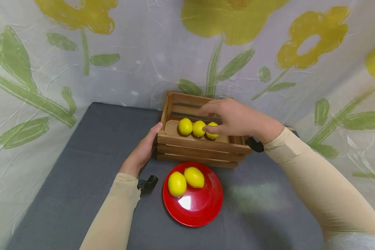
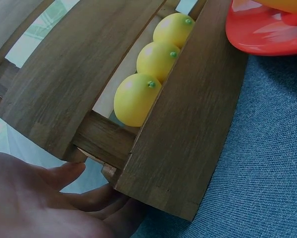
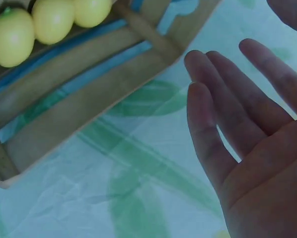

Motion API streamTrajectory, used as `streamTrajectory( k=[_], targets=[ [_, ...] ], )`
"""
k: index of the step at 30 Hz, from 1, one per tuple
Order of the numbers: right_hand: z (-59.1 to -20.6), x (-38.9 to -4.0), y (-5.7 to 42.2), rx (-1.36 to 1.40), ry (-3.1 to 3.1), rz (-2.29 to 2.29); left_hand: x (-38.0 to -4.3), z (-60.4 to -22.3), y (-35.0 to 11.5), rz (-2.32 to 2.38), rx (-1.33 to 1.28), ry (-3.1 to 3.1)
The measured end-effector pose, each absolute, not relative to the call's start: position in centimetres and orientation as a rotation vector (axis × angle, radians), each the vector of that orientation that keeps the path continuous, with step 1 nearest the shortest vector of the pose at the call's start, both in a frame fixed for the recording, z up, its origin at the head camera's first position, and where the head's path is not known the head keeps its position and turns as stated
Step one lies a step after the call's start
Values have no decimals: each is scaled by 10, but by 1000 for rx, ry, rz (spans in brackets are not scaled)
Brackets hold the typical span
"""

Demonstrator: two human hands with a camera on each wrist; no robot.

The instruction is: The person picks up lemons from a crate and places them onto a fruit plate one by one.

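A slatted wooden crate [image 1: 200, 149] stands at the back of the table, with a row of three yellow lemons [image 1: 185, 126] inside. My left hand [image 1: 142, 149] holds the crate's left end; in the left wrist view its thumb [image 2: 71, 173] lies at the slat's end and the other fingers go behind the corner. Above the lemons hovers my right hand [image 1: 232, 117], fingers loosely spread and nothing in them. Its thumb overlaps the rightmost lemon in the head view. The right wrist view shows the open palm [image 3: 272, 168] apart from the crate [image 3: 94, 94].
In front of the crate is a round red plate [image 1: 203, 211] carrying two lemons [image 1: 177, 184]. Both rest on a dark grey tabletop [image 1: 109, 139]. A flower-printed curtain [image 1: 137, 69] hangs right behind the crate. Dark wrist straps show at both sleeves.
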State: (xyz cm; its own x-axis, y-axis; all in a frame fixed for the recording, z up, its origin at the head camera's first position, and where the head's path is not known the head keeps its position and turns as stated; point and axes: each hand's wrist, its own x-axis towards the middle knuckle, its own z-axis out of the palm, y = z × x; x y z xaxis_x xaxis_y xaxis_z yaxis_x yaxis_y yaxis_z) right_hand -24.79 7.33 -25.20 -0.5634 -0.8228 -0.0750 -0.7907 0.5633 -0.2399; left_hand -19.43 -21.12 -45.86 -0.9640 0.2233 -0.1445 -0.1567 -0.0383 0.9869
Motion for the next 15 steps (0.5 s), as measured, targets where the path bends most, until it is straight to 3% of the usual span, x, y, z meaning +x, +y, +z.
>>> streamTrajectory(
  k=[7,15],
  targets=[
    [-274,-294,80,-1089,2589,-302,-195,-459,-208,2076,70,1996],
    [-307,-323,84,-892,2573,-143,-192,-456,-206,2064,53,1994]
  ],
)
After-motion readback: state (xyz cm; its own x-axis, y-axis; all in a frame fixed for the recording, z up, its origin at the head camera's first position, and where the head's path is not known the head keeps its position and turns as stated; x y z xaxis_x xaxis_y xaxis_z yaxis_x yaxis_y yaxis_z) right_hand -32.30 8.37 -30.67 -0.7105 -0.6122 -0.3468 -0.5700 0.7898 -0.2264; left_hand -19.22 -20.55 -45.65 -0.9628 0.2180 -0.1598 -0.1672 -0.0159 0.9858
